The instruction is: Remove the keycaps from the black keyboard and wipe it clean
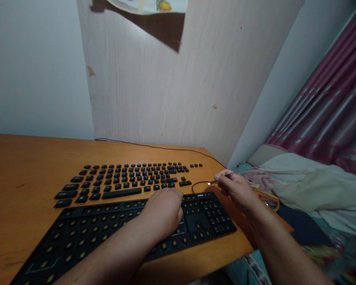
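Note:
A black keyboard frame (pixel 77 233) with its keycaps removed lies at the desk's front edge. Several loose black keycaps (pixel 130 178) are laid out in keyboard order on the wood just behind it. My left hand (pixel 163 211) rests palm down on the frame's middle with fingers curled; nothing shows in it. My right hand (pixel 235 188) hovers at the desk's right edge, pinching the plug end of the keyboard's thin black cable (pixel 200 184).
The orange wooden desk (pixel 26 166) meets a pale wood-grain panel (pixel 172 91) behind. A thin black wire (pixel 154 146) runs along the desk's back. Right of the desk are a bed with crumpled bedding (pixel 311 186) and a striped curtain (pixel 335 114).

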Action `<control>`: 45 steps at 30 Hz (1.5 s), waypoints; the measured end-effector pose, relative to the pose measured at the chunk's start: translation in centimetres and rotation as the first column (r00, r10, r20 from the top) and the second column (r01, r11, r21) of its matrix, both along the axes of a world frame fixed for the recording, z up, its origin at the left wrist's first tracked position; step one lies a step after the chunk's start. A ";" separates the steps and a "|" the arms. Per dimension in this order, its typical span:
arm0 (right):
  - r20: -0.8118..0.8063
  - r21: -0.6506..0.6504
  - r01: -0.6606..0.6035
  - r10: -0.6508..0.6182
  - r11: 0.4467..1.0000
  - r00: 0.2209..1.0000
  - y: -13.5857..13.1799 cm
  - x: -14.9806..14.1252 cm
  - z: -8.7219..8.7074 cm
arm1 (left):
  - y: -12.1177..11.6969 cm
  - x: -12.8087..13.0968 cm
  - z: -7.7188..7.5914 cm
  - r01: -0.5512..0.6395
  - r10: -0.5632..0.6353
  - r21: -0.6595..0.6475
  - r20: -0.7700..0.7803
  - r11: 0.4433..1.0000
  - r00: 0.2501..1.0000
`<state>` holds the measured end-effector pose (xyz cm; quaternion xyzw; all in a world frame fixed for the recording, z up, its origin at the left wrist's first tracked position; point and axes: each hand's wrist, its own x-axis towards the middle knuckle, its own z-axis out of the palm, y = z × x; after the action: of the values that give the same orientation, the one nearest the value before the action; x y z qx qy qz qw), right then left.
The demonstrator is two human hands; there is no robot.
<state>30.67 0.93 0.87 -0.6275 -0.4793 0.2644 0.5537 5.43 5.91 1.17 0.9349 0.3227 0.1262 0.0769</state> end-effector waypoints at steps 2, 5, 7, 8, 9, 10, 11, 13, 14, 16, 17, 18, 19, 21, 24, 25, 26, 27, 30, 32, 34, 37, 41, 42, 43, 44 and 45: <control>0.033 -0.007 0.032 -0.032 0.999 0.999 -1.3 -0.3 -0.3 | 0.1 0.0 -0.1 0.000 -0.001 0.018 0.001 1.000 1.000; 0.104 0.013 0.099 -0.100 0.995 0.990 -2.5 -0.6 -0.7 | 0.1 0.0 -0.3 0.006 -0.005 0.035 -0.012 0.999 1.000; 0.148 0.033 0.136 -0.139 0.990 0.979 -2.9 -0.6 -1.0 | 0.1 0.0 -0.3 0.007 -0.006 0.040 -0.022 0.999 1.000; 0.160 0.043 0.146 -0.151 0.988 0.976 -3.0 -0.5 -1.2 | 0.1 0.0 -0.3 0.008 -0.007 0.043 -0.022 0.999 1.000; 0.166 0.052 0.153 -0.160 0.987 0.973 -3.0 -0.5 -1.4 | 0.1 0.0 -0.2 0.009 -0.008 0.047 -0.022 0.999 1.000; 0.169 0.059 0.160 -0.168 0.985 0.971 -3.1 -0.4 -1.6 | 0.1 0.0 -0.2 0.007 -0.006 0.049 -0.020 0.999 1.000; 0.171 0.067 0.165 -0.174 0.984 0.970 -3.1 -0.3 -1.9 | 0.0 0.0 -0.2 0.006 -0.005 0.052 -0.019 0.999 1.000; 0.173 0.078 0.172 -0.183 0.982 0.968 -3.1 -0.2 -2.2 | 0.0 0.0 -0.1 -0.001 0.002 0.058 -0.019 0.998 1.000; 0.173 0.079 0.173 -0.184 0.982 0.968 -3.2 -0.2 -2.3 | 0.0 0.1 0.0 -0.002 0.003 0.059 -0.023 0.998 1.000; 0.176 0.074 0.170 -0.181 0.983 0.968 -3.2 -0.3 -2.3 | -0.1 0.1 0.0 0.002 -0.001 0.060 -0.028 0.998 1.000; 0.181 0.068 0.171 -0.180 0.983 0.967 -3.1 -0.5 -2.3 | -0.1 0.1 0.0 0.007 -0.005 0.060 -0.029 0.998 1.000; 0.188 0.061 0.171 -0.180 0.983 0.965 -3.1 -0.6 -2.2 | -0.1 0.1 0.0 0.011 -0.010 0.061 -0.026 0.998 1.000; 0.198 0.059 0.174 -0.183 0.983 0.963 -3.1 -0.7 -2.1 | -0.1 0.1 0.0 0.014 -0.013 0.061 -0.022 0.998 1.000; 0.222 0.074 0.183 -0.195 0.980 0.956 -2.9 -0.8 -2.1 | -0.1 0.1 0.0 0.012 -0.011 0.062 -0.017 0.998 1.000; 0.262 0.114 0.181 -0.205 0.977 0.943 -2.6 -0.7 -2.5 | -0.2 0.1 0.0 -0.004 0.005 0.054 -0.026 0.999 1.000; 0.277 0.123 0.178 -0.206 0.976 0.939 -2.5 -0.6 -2.7 | -0.2 0.1 0.1 -0.010 0.011 0.053 -0.030 0.999 0.999; 0.290 0.129 0.175 -0.206 0.976 0.935 -2.4 -0.5 -2.9 | -0.2 0.1 0.1 -0.014 0.016 0.053 -0.034 0.998 0.999; 0.301 0.134 0.174 -0.207 0.976 0.931 -2.4 -0.4 -3.1 | -0.2 0.1 0.1 -0.016 0.018 0.054 -0.037 0.998 0.999; 0.328 0.140 0.180 -0.217 0.974 0.919 -2.4 -0.2 -3.5 | -0.1 0.1 0.0 -0.002 0.004 0.061 -0.034 0.998 0.999; 0.338 0.132 0.184 -0.219 0.974 0.915 -2.5 -0.2 -3.6 | -0.1 0.1 0.0 0.008 -0.006 0.064 -0.030 0.998 1.000; 0.334 0.118 0.186 -0.215 0.975 0.917 -2.6 -0.1 -3.8 | -0.1 0.1 0.0 0.006 -0.004 0.058 -0.031 0.998 1.000; 0.330 0.098 0.180 -0.203 0.979 0.922 -2.6 -0.1 -4.1 | -0.2 0.1 0.2 -0.009 0.011 0.043 -0.041 0.999 0.999; 0.367 0.079 0.182 -0.198 0.980 0.909 -2.6 -0.2 -4.1 | -0.3 0.1 0.2 -0.007 0.009 0.045 -0.046 0.999 0.999; 0.391 0.074 0.183 -0.197 0.980 0.899 -2.6 -0.2 -4.0 | -0.3 0.1 0.2 -0.002 0.004 0.048 -0.045 0.999 0.999; 0.425 0.066 0.182 -0.193 0.981 0.884 -2.6 -0.3 -3.9 | -0.3 0.1 0.2 0.002 0.000 0.051 -0.043 0.999 0.999; 0.463 0.056 0.182 -0.187 0.982 0.866 -2.6 -0.4 -3.7 | -0.2 0.1 0.1 0.006 -0.004 0.056 -0.039 0.998 0.999; 0.503 0.047 0.183 -0.181 0.982 0.845 -2.6 -0.5 -3.5 | -0.2 0.1 0.1 0.010 -0.008 0.062 -0.034 0.998 0.999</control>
<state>30.14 -1.68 -2.63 -0.7180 -0.5456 0.0379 0.4305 5.54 5.71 1.26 0.9403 0.3156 0.1197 0.0430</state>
